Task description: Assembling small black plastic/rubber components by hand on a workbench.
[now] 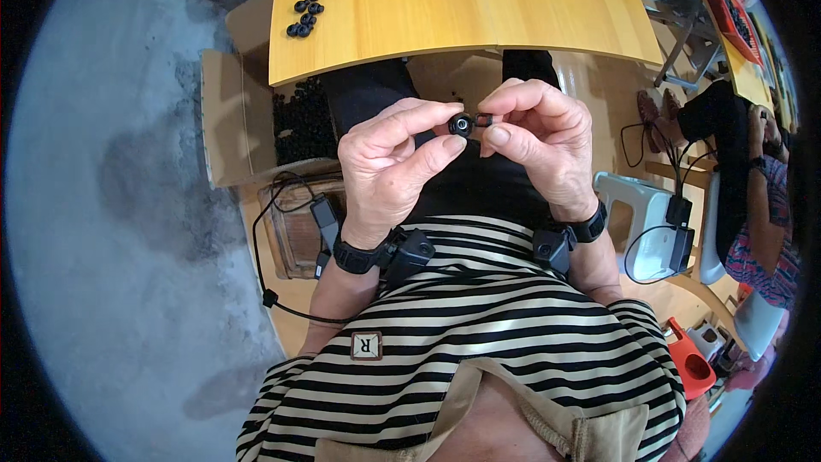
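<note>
We are sitting at the table (470,17); parts (315,8) are lying on its left, pieces (301,124) are lying in a box (224,120) left of our legs (368,90), and a stool (652,197) is standing right.

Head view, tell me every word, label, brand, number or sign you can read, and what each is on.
Square patch on the striped shirt: one dark letter-like mark, not copied out here.
Black round part at the left hand's fingertips: no readable text.
Black wrist devices: any markings too small to read.
</note>
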`<move>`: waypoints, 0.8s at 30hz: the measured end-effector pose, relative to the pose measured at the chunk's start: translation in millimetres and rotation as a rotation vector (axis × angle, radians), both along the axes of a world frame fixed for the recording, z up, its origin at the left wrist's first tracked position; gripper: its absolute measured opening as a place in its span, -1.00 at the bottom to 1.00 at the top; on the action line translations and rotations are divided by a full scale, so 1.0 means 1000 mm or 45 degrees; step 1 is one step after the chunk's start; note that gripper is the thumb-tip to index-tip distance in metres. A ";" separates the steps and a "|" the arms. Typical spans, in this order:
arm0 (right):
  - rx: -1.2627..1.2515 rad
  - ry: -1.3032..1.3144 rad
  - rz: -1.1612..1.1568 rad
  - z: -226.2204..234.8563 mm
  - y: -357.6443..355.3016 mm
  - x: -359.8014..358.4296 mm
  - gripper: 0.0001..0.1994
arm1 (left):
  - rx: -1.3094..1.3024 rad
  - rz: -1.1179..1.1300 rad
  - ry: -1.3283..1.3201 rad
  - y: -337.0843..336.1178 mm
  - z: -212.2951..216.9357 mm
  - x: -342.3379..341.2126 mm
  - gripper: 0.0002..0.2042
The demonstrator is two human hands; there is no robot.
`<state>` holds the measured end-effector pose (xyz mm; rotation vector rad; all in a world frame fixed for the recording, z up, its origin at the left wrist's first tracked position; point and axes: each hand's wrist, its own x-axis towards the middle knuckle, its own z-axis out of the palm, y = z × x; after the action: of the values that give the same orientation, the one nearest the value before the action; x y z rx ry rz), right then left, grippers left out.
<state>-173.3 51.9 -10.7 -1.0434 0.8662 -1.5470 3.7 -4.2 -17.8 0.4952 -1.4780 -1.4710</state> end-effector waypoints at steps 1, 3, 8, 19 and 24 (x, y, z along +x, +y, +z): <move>-0.006 -0.004 0.003 0.000 -0.001 0.000 -0.82 | -0.015 0.017 -0.024 0.000 0.000 0.001 -0.71; -0.011 -0.005 -0.006 0.000 -0.001 0.000 -0.82 | -0.046 0.050 -0.072 -0.001 0.000 0.002 -0.71; -0.050 0.056 -0.035 0.003 0.000 0.001 -0.81 | -0.032 0.078 -0.061 0.001 0.002 0.001 -0.72; -0.083 0.383 -0.241 0.008 0.004 0.003 -0.83 | -0.055 0.048 -0.045 0.001 0.008 0.001 -0.73; -0.138 0.479 -0.274 0.009 0.003 0.004 -0.84 | -0.070 0.046 -0.063 0.000 0.008 0.002 -0.73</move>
<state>-169.1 54.5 -2.0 -1.3847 1.1946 -1.6148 6.1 -4.1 -10.2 0.5253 -1.5363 -1.3950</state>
